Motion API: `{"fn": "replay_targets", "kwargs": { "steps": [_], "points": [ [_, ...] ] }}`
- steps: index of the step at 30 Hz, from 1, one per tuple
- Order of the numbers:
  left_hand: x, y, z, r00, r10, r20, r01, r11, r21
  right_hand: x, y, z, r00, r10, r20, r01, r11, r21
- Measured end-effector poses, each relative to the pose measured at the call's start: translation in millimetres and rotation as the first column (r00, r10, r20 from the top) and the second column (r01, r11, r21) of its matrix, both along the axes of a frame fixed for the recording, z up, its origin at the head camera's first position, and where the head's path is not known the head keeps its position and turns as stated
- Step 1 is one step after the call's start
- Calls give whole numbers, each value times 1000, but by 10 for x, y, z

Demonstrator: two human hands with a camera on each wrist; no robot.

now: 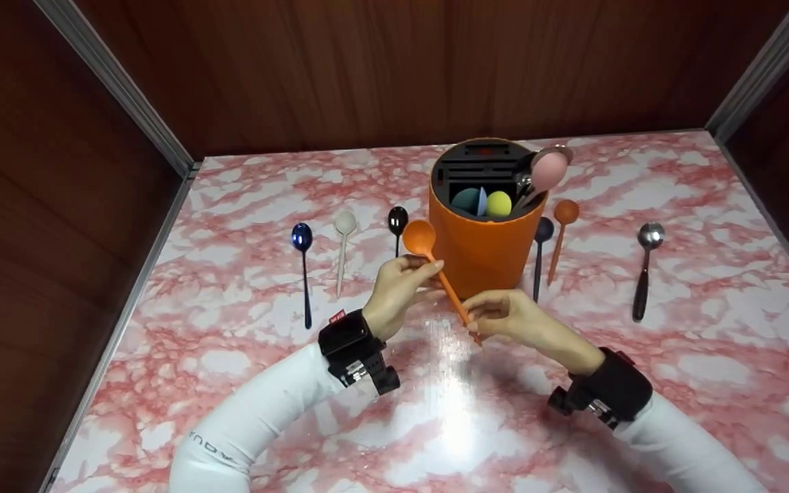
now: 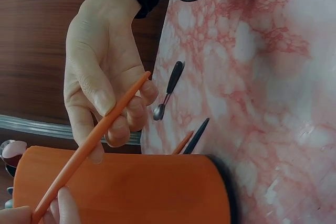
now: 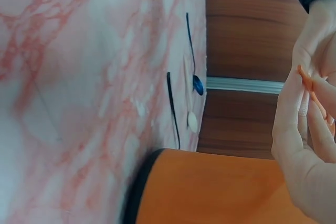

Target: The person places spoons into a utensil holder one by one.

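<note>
An orange spoon (image 1: 420, 237) is held slantwise in both hands in front of the round orange utensil holder (image 1: 482, 253), bowl up and to the left. My left hand (image 1: 396, 291) pinches the handle just below the bowl, thumb on top. Lower down, my right hand (image 1: 514, 316) pinches the handle near its tip. In the left wrist view the tapered handle (image 2: 86, 148) runs across the right hand's fingers, with the left fingertips at the lower corner. The right wrist view shows only the thin handle end, its bowl hidden.
Blue (image 1: 302, 237), cream (image 1: 345, 222) and black (image 1: 398, 220) spoons lie left of the holder. Right of it lie a dark spoon (image 1: 544, 231), another orange spoon (image 1: 566, 212) and a metal spoon (image 1: 650, 236). A pink-headed utensil (image 1: 549, 170) sticks out of the holder. Wooden panels surround the marbled table.
</note>
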State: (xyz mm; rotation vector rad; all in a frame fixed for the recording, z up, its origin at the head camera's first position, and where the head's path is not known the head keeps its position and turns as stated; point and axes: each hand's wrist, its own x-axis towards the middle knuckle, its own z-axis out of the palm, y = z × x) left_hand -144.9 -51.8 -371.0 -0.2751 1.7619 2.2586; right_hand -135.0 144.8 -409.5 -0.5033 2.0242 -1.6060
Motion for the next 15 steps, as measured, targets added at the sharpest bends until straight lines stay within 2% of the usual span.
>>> {"fn": "replay_targets", "kwargs": {
  "steps": [15],
  "points": [
    [-53,12,206,998,17,-68,-17,1000,5,-51,-3,188,998,-6,-56,8,1000,20]
  ]
}}
